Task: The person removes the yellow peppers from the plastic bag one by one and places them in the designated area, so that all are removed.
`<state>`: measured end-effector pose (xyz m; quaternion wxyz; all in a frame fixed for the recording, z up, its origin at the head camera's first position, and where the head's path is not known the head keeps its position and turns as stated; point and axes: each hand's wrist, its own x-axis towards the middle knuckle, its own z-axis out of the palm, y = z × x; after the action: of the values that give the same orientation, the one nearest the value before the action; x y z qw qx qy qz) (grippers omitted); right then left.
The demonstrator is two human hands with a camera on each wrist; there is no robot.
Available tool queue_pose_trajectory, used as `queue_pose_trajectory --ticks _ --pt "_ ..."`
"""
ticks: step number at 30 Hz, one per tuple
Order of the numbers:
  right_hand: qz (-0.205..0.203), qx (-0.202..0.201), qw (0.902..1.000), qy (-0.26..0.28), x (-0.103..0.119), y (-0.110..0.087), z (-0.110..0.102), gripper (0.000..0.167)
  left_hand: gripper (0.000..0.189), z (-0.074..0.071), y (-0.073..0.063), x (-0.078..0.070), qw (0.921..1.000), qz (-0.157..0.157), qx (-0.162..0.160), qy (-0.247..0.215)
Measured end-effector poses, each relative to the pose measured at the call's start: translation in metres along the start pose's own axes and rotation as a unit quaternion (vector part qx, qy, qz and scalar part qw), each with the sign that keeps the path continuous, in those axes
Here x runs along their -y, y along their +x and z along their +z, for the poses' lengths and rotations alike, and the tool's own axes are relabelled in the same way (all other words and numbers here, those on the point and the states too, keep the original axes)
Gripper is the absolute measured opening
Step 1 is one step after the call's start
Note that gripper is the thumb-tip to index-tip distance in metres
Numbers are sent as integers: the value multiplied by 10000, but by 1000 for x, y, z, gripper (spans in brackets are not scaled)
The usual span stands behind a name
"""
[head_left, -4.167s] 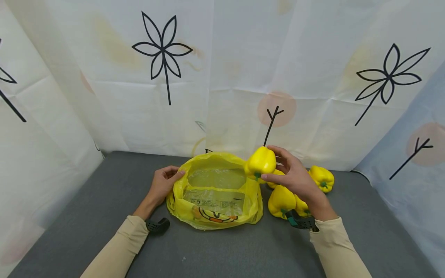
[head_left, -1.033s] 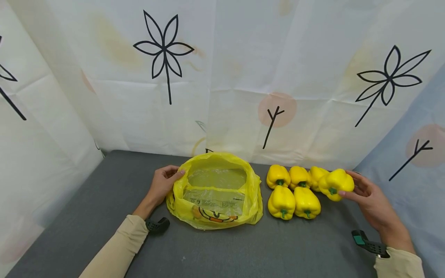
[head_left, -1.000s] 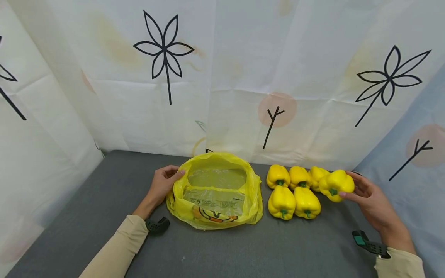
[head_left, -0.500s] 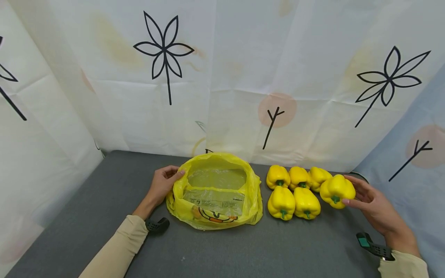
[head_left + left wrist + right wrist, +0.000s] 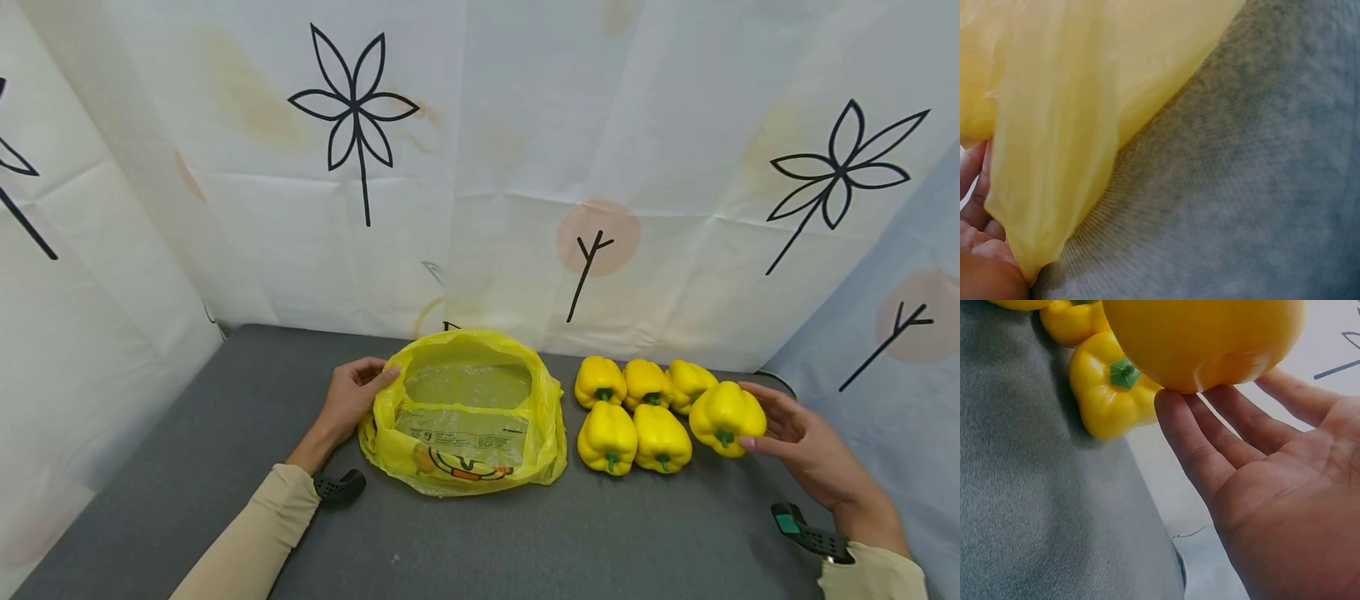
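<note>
My right hand (image 5: 813,450) holds a yellow bell pepper (image 5: 726,415) by its right side, its green stem turned towards me. In the right wrist view, fingertips (image 5: 1175,406) press against the round underside of this pepper (image 5: 1204,337). To its left several more yellow bell peppers (image 5: 608,437) lie in two rows. A yellow plastic bag (image 5: 547,454) stands with its mouth spread wide, printed plastic showing inside. My left hand (image 5: 348,400) grips its left rim between thumb and fingers. The left wrist view shows bag folds (image 5: 1054,144) covering part of that hand (image 5: 988,262).
The dark grey table (image 5: 525,550) carries everything. A pale curtain (image 5: 510,167) with drawn flowers closes off the back, and more cloth hangs at both sides. Each wrist wears a black strap (image 5: 813,537).
Earlier the right hand had the pepper beside the bag's rim; it has since carried it to the right end of the peppers and lowered it slightly towards me. The left hand stays put.
</note>
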<state>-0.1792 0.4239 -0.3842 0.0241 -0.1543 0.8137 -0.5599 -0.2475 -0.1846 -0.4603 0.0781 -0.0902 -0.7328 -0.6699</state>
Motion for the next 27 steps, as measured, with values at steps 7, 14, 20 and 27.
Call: queue_pose_trajectory --ticks 7,14,20,27 --pt "115 314 9984 -456 -3 -1 -3 68 30 0 -1 -1 10000 32 0 9" --pt "109 566 9976 -371 -8 -2 -5 67 30 0 -1 -2 10000 33 5 -30" --pt "140 702 9972 -237 -13 -2 -8 68 30 0 -1 -3 10000 10 -15 -42" --pt "440 778 9958 -180 -19 -2 -7 69 31 0 -1 -2 10000 -20 11 -27"
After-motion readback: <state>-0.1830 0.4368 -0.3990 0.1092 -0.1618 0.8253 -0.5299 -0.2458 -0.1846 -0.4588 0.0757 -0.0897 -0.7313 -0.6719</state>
